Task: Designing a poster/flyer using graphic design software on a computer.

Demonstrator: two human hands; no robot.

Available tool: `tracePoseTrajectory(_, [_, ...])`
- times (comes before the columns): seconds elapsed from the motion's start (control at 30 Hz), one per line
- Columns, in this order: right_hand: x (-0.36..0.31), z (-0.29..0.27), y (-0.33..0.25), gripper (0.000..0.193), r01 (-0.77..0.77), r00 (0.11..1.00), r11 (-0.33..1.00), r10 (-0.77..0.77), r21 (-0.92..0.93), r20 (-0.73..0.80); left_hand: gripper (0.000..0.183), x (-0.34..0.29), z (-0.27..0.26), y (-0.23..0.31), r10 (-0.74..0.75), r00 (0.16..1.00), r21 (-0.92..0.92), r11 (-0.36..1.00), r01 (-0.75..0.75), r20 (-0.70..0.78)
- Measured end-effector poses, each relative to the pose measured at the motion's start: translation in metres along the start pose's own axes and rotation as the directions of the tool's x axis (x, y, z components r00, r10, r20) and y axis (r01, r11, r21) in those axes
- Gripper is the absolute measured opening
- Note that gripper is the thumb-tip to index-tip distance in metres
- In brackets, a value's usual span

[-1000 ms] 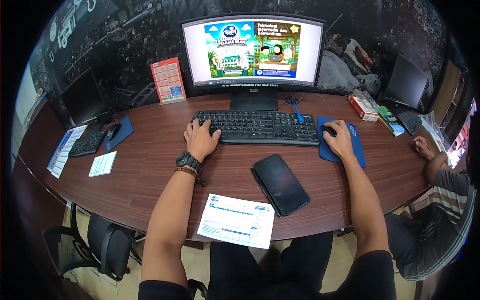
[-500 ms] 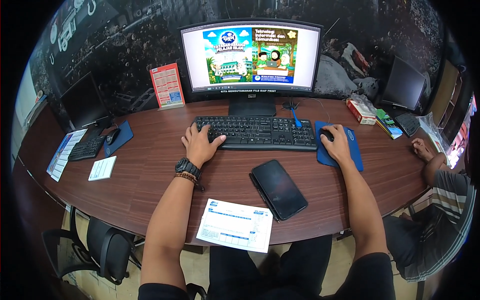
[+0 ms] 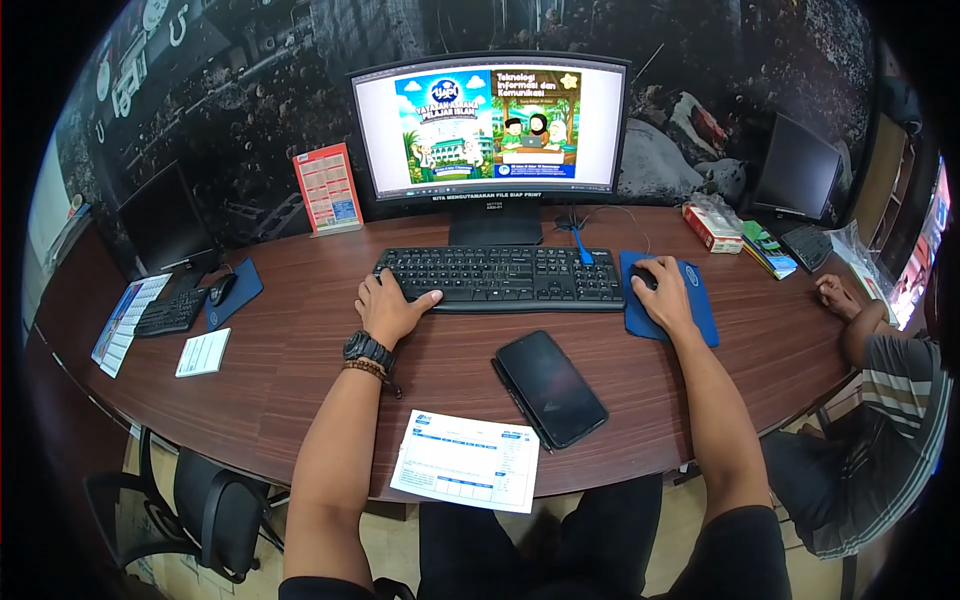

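Note:
My left hand (image 3: pixel 391 309) rests at the near left corner of a black keyboard (image 3: pixel 505 278), thumb stretched out along its front edge and fingers apart around the corner keys. A dark watch (image 3: pixel 369 350) and a beaded bracelet (image 3: pixel 364 369) circle that wrist. To the right, my right hand (image 3: pixel 665 296) is curved over a black computer mouse (image 3: pixel 646 280), which it mostly hides. The mouse sits on a blue mouse pad (image 3: pixel 700 318). Behind the keyboard stands a lit monitor (image 3: pixel 490 130) showing two colourful illustrated pages side by side.
Between my forearms lie a dark smartphone (image 3: pixel 552 388), a pen (image 3: pixel 522 405) along its left side, and a printed form (image 3: pixel 465 462). A red calendar (image 3: pixel 327 190) stands left of the monitor. A small box (image 3: pixel 712 229) lies at right, near another person's hand (image 3: pixel 838 298).
My left hand has drawn slightly nearer to me at the keyboard's corner, its fingers more bent. The whole view has shifted a little. My right hand stays on the mouse.

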State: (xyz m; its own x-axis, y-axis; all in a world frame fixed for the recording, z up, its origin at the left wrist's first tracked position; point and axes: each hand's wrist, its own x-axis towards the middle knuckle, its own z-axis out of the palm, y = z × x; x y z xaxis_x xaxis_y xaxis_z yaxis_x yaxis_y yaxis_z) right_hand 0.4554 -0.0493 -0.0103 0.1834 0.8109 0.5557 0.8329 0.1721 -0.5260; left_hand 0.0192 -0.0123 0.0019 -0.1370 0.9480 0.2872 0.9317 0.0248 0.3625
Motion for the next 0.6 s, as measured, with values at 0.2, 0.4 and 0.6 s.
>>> tracePoseTrajectory(0.2, [0.001, 0.002, 0.003, 0.037, -0.008, 1.0, 1.0, 0.007, -0.014, -0.011, 0.106, 0.004, 0.003, -0.003, -0.011, 1.0, -0.029, 1.0, 0.01, -0.015])
tracePoseTrajectory(0.4, [0.002, 0.002, 0.005, 0.037, -0.004, 1.0, 1.0, 0.003, -0.012, -0.015, 0.106, 0.004, 0.004, -0.004, 0.001, 0.999, -0.038, 0.999, -0.002, -0.032])
tracePoseTrajectory(0.6, [0.0, 0.001, 0.002, 0.038, -0.021, 1.0, 1.0, 0.021, 0.001, -0.009, 0.084, 0.003, 0.01, -0.008, 0.152, 0.968, 0.077, 0.987, -0.139, -0.199])
